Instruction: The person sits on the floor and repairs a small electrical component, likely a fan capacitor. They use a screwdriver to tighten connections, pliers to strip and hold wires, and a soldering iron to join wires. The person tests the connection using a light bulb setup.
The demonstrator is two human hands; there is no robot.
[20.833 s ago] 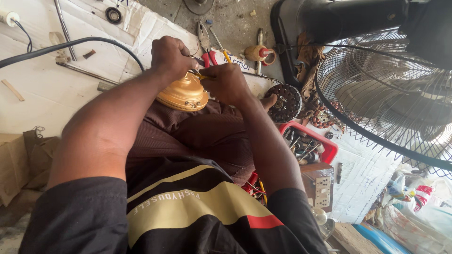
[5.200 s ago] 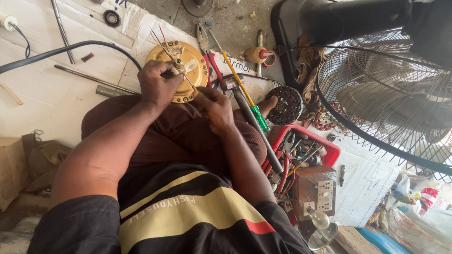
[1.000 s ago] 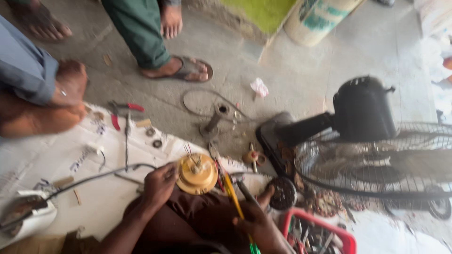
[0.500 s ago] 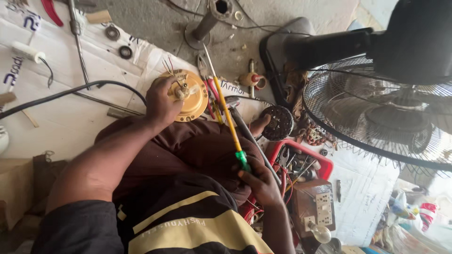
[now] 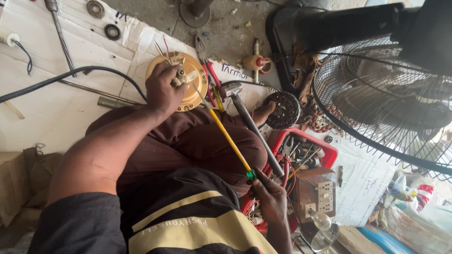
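Black wire mesh of the big round pedestal fan guard [image 5: 376,108] fills the frame from one to four o'clock, close beside the work; an elbow swung that way could knock it.

Next in size, the round gold-coloured metal motor cover [image 5: 181,87] sits at eleven o'clock on the white sheet [image 5: 52,108], propped against the person's knee. The left hand [image 5: 162,91] is clamped over its centre hub, fingers curled tight. Thin loose wires [image 5: 160,49] sprout from its upper edge (bare-ended, as far as I can tell), and a slip could snag or bend them.

The long yellow-shafted screwdriver with a green handle [image 5: 228,138] runs from five o'clock up toward the hub, its handle pinched in the closed right hand [image 5: 273,197]. Held so far back, the tip may skate off the hub and jab the left fingers.

A grey-handled hammer [image 5: 249,124] lies just beside the shaft and could foul it.
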